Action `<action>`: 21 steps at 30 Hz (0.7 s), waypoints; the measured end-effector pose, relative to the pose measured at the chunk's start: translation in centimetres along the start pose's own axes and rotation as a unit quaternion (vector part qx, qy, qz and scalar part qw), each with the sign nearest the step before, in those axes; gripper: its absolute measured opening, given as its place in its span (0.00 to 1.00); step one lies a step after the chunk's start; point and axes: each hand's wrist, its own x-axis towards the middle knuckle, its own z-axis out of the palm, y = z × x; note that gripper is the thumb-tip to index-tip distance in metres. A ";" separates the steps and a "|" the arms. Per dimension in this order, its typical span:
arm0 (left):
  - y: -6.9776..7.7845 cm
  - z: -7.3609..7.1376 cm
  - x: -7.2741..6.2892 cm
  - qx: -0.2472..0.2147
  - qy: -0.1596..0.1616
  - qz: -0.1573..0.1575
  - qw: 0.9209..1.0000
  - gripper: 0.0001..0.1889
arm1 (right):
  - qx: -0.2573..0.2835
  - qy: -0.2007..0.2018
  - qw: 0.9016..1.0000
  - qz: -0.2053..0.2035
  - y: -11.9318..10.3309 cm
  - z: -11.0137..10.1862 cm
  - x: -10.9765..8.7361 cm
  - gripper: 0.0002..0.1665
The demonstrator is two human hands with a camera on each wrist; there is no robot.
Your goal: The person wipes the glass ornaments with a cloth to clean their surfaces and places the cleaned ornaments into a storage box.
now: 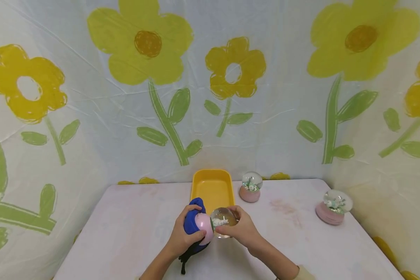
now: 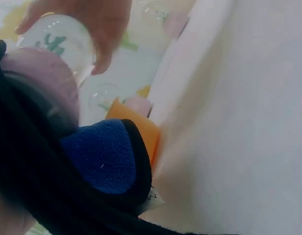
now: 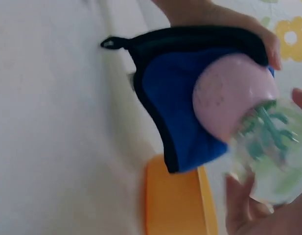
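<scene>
A snow globe (image 1: 224,217) with a pink base and a clear dome is held sideways between both hands, over the near side of the table. My left hand (image 1: 183,233) grips its pink base (image 3: 229,93) through a blue cloth (image 1: 191,221) with black edging and a hanging loop. With thumb and fingers, my right hand (image 1: 245,229) holds the clear dome (image 3: 273,152) from the other side. Green and white figures show inside the dome. In the left wrist view the cloth (image 2: 104,159) hides most of the left hand.
A yellow tray (image 1: 212,186) stands just beyond the hands at the table's back edge. To its right sits a second pink-based snow globe (image 1: 250,190), and a third snow globe (image 1: 332,210) is farther right. A flower-printed curtain (image 1: 276,116) surrounds the table (image 1: 133,217).
</scene>
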 end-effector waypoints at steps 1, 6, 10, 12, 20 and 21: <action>0.0 0.0 0.0 0.002 0.004 -0.007 1.000 0.30 | 0.005 0.015 1.000 -0.002 -0.1 0.2 0.0 0.41; 0.4 -0.7 -0.2 0.006 0.021 -0.027 0.999 0.30 | 0.057 0.029 0.997 -0.046 0.0 0.4 -0.1 0.40; 0.8 -2.1 -0.5 0.012 0.055 -0.027 0.998 0.30 | 0.049 0.036 0.994 -0.086 -0.1 0.4 0.2 0.46; 1.0 -2.8 -0.5 0.021 0.065 -0.026 0.997 0.30 | 0.037 0.050 0.993 -0.099 -0.4 0.3 0.4 0.48; 1.5 -3.6 -0.1 0.014 0.062 -0.031 0.998 0.29 | 0.037 0.069 0.988 -0.130 -1.6 -0.5 1.9 0.42; 1.5 -3.6 -0.1 0.013 0.061 -0.033 0.998 0.29 | 0.035 0.067 0.988 -0.137 -1.8 -0.6 2.1 0.42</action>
